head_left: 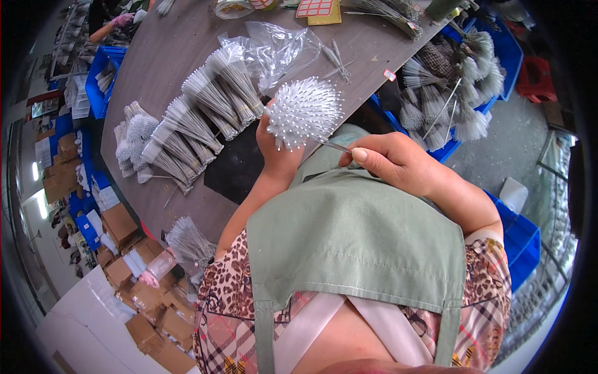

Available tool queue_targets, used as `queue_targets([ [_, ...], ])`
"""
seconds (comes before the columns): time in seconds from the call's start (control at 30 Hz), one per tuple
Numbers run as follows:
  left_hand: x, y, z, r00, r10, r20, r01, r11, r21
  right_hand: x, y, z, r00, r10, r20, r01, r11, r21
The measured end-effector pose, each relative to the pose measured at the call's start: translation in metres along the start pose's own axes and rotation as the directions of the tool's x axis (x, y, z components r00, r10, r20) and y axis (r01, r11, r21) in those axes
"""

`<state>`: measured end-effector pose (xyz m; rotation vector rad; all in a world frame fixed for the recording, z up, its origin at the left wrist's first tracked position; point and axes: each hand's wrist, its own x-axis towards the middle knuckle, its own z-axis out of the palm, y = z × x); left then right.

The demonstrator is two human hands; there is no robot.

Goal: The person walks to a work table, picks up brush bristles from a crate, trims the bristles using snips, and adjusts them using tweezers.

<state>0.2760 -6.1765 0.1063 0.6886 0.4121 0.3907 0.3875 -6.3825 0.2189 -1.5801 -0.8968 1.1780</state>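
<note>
My left hand [274, 153] is wrapped around a thick bundle of tube brushes [305, 112], its round white-tipped end facing up. Beside it, my right hand [398, 163] pinches a thin metal rod [333, 146] between thumb and fingers. The rod's far end reaches the bundle's lower right edge, and I cannot make out whether it belongs to a brush or a tool. On the table [367, 59], bundles of white-bristled, wire-stemmed brushes [180, 137] lie in a row to the left. A few loose brushes [337, 61] lie beyond the held bundle.
A crumpled clear plastic bag [277, 50] rests behind the bundles. Blue crates [451, 149] filled with more brushes stand at right, near a red stool [536, 80]. Cardboard boxes [118, 224] are piled at left. Another person's gloved hand [123, 20] shows at the far left.
</note>
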Motion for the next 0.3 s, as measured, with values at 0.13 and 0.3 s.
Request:
queue_targets([
  [0.13,-0.004,0.0,0.004,0.897,0.308,0.316,-0.4,0.263,0.878,0.001,-0.006,-0.002,0.994,0.09,0.07,-0.094,0.994,0.063],
  [0.3,0.021,-0.015,0.014,0.83,0.125,0.543,-0.553,0.061,0.831,-0.012,0.008,0.017,0.988,0.049,-0.146,-0.022,0.983,0.184],
])
